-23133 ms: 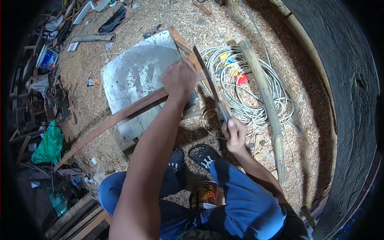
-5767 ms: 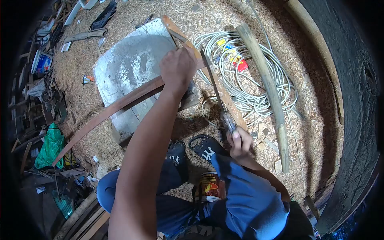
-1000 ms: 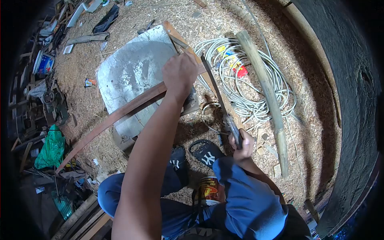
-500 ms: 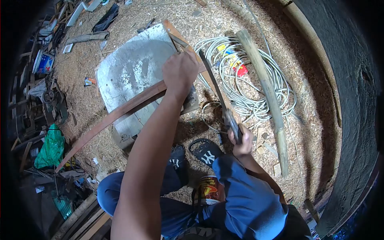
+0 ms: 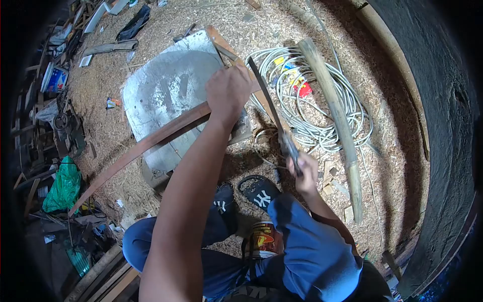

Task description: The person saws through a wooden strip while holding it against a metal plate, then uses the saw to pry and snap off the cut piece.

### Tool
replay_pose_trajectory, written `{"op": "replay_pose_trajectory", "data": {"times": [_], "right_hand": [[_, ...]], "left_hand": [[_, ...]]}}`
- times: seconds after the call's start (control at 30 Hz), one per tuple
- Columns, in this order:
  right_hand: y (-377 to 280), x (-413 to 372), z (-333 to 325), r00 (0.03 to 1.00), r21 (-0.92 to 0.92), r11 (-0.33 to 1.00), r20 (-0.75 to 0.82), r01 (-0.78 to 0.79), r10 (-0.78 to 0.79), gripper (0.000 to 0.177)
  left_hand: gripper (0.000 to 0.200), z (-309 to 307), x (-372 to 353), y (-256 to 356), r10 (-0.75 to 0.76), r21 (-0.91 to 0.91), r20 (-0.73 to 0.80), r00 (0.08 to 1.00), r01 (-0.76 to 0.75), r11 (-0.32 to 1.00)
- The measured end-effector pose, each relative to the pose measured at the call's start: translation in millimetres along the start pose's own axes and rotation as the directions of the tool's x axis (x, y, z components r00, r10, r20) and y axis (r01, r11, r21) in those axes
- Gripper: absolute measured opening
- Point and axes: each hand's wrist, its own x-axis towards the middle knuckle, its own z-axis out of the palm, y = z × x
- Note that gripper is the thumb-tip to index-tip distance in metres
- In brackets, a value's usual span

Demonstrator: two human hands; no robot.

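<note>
My left hand (image 5: 230, 94) is closed around a long reddish wooden strip (image 5: 146, 143), near its right end, over a worn, whitish flat-topped block (image 5: 166, 90). The strip slants down to the lower left, past the block's edge. In my right hand (image 5: 305, 172) is the dark handle of a saw (image 5: 270, 103). The saw's narrow blade points up and left, its tip just right of my left hand. Another flat wooden piece (image 5: 219, 38) lies along the right side of the block, partly hidden by my left hand.
A coil of pale cable (image 5: 322, 133) and a bare wooden pole (image 5: 334, 108) lie on the right. A dark, thick timber (image 5: 443, 126) borders the far right. A red tin (image 5: 266, 239) stands between my legs. Scrap and a green bag (image 5: 65, 186) are on the left.
My right hand and the saw have shifted slightly up, with the blade tip a little further left. My left hand has moved slightly right with the strip.
</note>
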Motion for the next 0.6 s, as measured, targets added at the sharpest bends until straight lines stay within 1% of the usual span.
{"op": "replay_pose_trajectory", "data": {"times": [0.03,0.1,0.17,0.23,0.27,0.3,0.37,0.4,0.5,0.53,0.6], "right_hand": [[0.7,15.5,1.4,1.0,0.002,1.0,-0.001,0.002,-0.002,0.05],[1.4,37.7,2.9,1.0,0.158,0.987,0.015,-0.022,0.02,0.044],[1.0,25.8,3.8,1.0,0.131,0.991,-0.013,0.008,-0.006,0.044],[16.3,-2.8,-4.2,0.995,0.056,0.994,0.029,0.089,-0.09,0.043],[21.8,-19.4,-10.9,0.997,0.107,0.992,0.027,0.066,-0.07,0.044],[14.0,-23.5,-11.5,0.997,0.107,0.992,0.031,0.062,-0.066,0.044],[-0.6,-33.6,-12.0,0.998,0.16,0.986,0.024,-0.055,0.052,0.045],[3.9,-31.5,-11.7,0.999,0.103,0.995,0.033,-0.01,0.007,0.046],[2.1,1.8,-6.9,1.0,0.109,0.994,-0.001,0.001,-0.001,0.044],[7.3,12.4,-5.7,0.999,0.094,0.995,-0.019,0.036,-0.035,0.044],[6.8,11.1,-2.3,0.999,0.059,0.998,-0.014,0.036,-0.035,0.044]], "left_hand": [[0.046,-0.8,1.1,-0.4,0.002,0.001,-0.002,1.0,-0.002,1.0],[0.046,-1.1,0.6,-1.2,0.012,0.0,0.033,0.999,-0.012,1.0],[0.046,-1.5,-1.6,0.1,0.014,0.005,0.016,1.0,-0.014,1.0],[0.046,-2.8,0.3,2.1,0.007,0.009,-0.015,1.0,-0.007,1.0],[0.046,-3.2,-0.1,2.7,0.004,-0.005,-0.021,1.0,-0.004,1.0],[0.046,-2.6,-0.8,1.8,-0.001,-0.016,-0.022,1.0,0.0,1.0],[0.047,-0.2,-1.3,-0.7,0.008,-0.017,-0.025,1.0,-0.008,1.0],[0.047,0.1,-0.5,-0.9,0.03,-0.024,-0.037,0.999,-0.031,0.999],[0.048,-3.1,0.3,2.4,0.004,-0.004,-0.033,0.999,-0.004,1.0],[0.048,-2.2,0.5,2.1,0.006,-0.006,-0.035,0.999,-0.006,1.0],[0.048,-2.0,0.6,-0.5,0.011,-0.018,-0.036,0.999,-0.012,1.0]]}}
